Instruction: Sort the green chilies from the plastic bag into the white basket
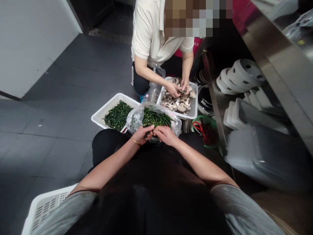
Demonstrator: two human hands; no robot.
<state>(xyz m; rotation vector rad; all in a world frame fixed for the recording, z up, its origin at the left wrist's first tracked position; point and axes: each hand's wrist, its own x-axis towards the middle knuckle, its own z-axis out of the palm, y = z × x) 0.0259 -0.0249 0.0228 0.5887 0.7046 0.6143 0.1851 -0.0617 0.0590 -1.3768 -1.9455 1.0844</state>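
Low in front of me, my left hand (144, 133) is closed around a few thin green chili peppers (146, 133). My right hand (166, 134) meets it, thumb and fingers pinched together at the left fingertips; what sits in that pinch is too small to make out. Just beyond both hands, a clear plastic bag (134, 119) lies open, filled with green chili peppers (156, 117). To its left stands a white perforated basket (99, 117) with more green chilies (118, 114) spread inside.
Opposite me a person in a cream shirt (146, 32) handles oyster mushrooms (182, 106) over another white basket (195, 109). At right are a green basket (213, 143) with a red item, a steel shelf (220, 107) and plastic tubs (254, 153). A white crate (40, 199) is behind my left arm.
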